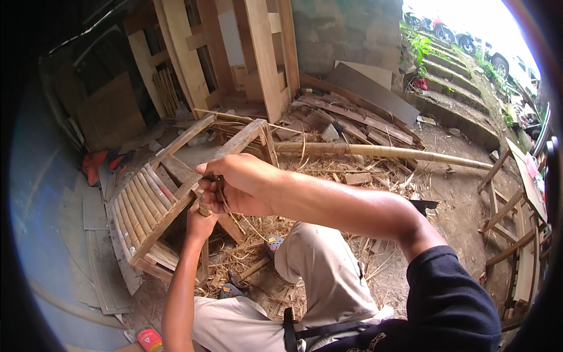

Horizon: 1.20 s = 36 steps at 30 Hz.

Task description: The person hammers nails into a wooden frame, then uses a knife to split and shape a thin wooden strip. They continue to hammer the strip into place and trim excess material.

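My left hand (200,226) is closed round a short light-brown piece (204,208) that looks like bamboo or wood; its lower part is hidden in the fist. Just above it, my right hand (237,182) reaches across with curled fingers, gripping a thin dark-brown strip (219,183). A fine pale length trails from these fingers toward the ground. Both hands are close together in front of a wooden frame (176,196), which stands tilted with a row of bamboo slats (141,204) fixed along its left side.
Bamboo shavings (258,249) and a wooden-handled tool (255,268) lie by my feet. A long bamboo pole (381,151) crosses the ground before a pile of boards (346,120). Tall wooden frames (258,53) lean at the back. A wooden stand (516,205) is at right.
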{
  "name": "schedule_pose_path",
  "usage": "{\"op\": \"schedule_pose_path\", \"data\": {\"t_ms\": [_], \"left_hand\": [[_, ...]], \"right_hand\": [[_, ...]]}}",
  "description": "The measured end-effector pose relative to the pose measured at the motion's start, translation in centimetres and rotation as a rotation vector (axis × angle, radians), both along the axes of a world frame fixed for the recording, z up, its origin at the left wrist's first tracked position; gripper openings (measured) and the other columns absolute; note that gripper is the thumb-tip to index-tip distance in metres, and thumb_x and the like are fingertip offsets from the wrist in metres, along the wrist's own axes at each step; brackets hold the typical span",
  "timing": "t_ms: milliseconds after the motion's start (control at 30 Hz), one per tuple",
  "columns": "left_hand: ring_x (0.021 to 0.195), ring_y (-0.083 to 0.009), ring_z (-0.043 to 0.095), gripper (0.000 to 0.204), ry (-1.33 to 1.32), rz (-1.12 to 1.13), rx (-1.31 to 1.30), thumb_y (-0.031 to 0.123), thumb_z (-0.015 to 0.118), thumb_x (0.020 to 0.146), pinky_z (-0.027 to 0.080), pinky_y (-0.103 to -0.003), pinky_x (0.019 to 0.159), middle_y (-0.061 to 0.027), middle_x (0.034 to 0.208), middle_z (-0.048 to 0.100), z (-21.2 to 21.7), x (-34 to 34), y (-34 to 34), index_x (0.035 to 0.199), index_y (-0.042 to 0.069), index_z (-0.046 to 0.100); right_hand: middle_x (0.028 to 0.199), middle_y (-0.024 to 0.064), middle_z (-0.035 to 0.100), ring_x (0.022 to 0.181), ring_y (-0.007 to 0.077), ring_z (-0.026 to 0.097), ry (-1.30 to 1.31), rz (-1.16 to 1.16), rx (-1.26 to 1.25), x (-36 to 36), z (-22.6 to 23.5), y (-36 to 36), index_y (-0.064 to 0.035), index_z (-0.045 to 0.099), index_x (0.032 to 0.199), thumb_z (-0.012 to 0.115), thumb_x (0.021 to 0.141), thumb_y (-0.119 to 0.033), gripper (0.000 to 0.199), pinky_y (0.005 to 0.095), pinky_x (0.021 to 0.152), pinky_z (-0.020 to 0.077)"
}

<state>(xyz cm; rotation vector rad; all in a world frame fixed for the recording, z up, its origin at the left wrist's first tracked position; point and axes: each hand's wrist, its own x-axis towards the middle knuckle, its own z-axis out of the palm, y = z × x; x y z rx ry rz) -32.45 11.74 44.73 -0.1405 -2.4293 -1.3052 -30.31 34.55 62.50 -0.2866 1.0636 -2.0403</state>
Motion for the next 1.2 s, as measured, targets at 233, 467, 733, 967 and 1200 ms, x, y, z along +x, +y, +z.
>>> {"op": "schedule_pose_path", "data": {"t_ms": [233,467,733,967,1200], "left_hand": [[0.082,-0.0182,0.069,0.024,0.295,-0.038,-0.081,0.010,0.075,0.083,0.053,-0.035,0.073,-0.0120,0.089,0.072,0.4,1.9,3.7,0.104,0.000,0.066],[0.070,-0.0099,0.061,0.027,0.039,0.026,-0.055,0.024,0.083,0.082,0.050,-0.031,0.067,-0.0057,0.076,0.072,0.4,3.7,3.9,0.087,0.000,0.072],[0.051,-0.0030,0.047,0.040,-0.066,0.147,0.214,0.026,0.081,0.085,0.038,-0.027,0.047,0.0075,0.055,0.049,0.8,5.9,0.5,0.063,0.007,0.054],[0.047,-0.0065,0.049,0.036,-0.158,0.260,0.243,0.030,0.080,0.085,0.038,-0.028,0.045,0.0027,0.055,0.056,1.3,6.1,-1.4,0.067,0.004,0.064],[0.066,-0.0066,0.059,0.023,-0.052,0.308,0.336,0.019,0.077,0.088,0.047,-0.025,0.055,-0.0020,0.076,0.065,2.3,6.3,-2.7,0.093,0.001,0.065]], "right_hand": [[0.078,0.0031,0.051,0.069,0.0162,0.054,0.010,-0.057,-0.102,2.3,0.0,-0.4,-0.0041,0.051,0.099,0.048,0.101,-0.014,0.010,0.0337,0.060,0.0460],[0.074,0.0002,0.049,0.065,0.0135,0.050,0.141,-0.194,-0.212,-4.1,-2.0,-0.5,-0.0060,0.056,0.108,0.046,0.102,-0.011,0.013,0.0288,0.059,0.0447],[0.114,0.0305,0.061,0.107,0.0378,0.062,1.412,-0.599,1.544,-14.2,-14.3,1.0,-0.0020,0.047,0.140,0.052,0.100,-0.043,0.058,0.0522,0.078,0.0536],[0.121,0.0205,0.064,0.117,0.0281,0.059,0.872,0.243,0.649,-9.3,-17.3,-7.7,0.0022,0.052,0.136,0.032,0.101,-0.064,0.078,0.0401,0.101,0.0461],[0.075,0.0116,0.061,0.058,0.0194,0.060,0.396,0.337,0.299,-4.6,-15.4,-10.8,0.0063,0.058,0.107,0.040,0.101,-0.062,0.071,0.0343,0.058,0.0527]]}}
